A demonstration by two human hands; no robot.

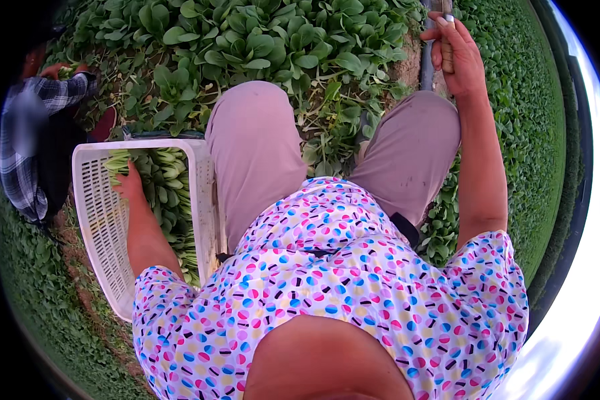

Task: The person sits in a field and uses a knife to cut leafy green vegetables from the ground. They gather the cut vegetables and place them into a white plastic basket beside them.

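Observation:
My left hand (pixel 129 184) reaches into a white slotted plastic crate (pixel 198 200) beside my knee, its fingers on pale green stalks (pixel 116 162) near the far left corner. Whether it grips them cannot be told. Leafy greens (pixel 166 192) lie in rows in the crate. Out at the upper right, my right hand (pixel 457 57) is raised near my other knee, around the wooden handle (pixel 447 52) of a tool with a metal collar; the tool's far end runs out at the picture's top edge.
Broad-leaved green plants (pixel 260 45) grow in front of my knees, with trimmed leaves and bare soil at their near edge. A grey pipe or strip (pixel 426 65) runs along the bed's right side. At the left, a co-worker in a plaid shirt (pixel 25 150) holds greens close to the crate.

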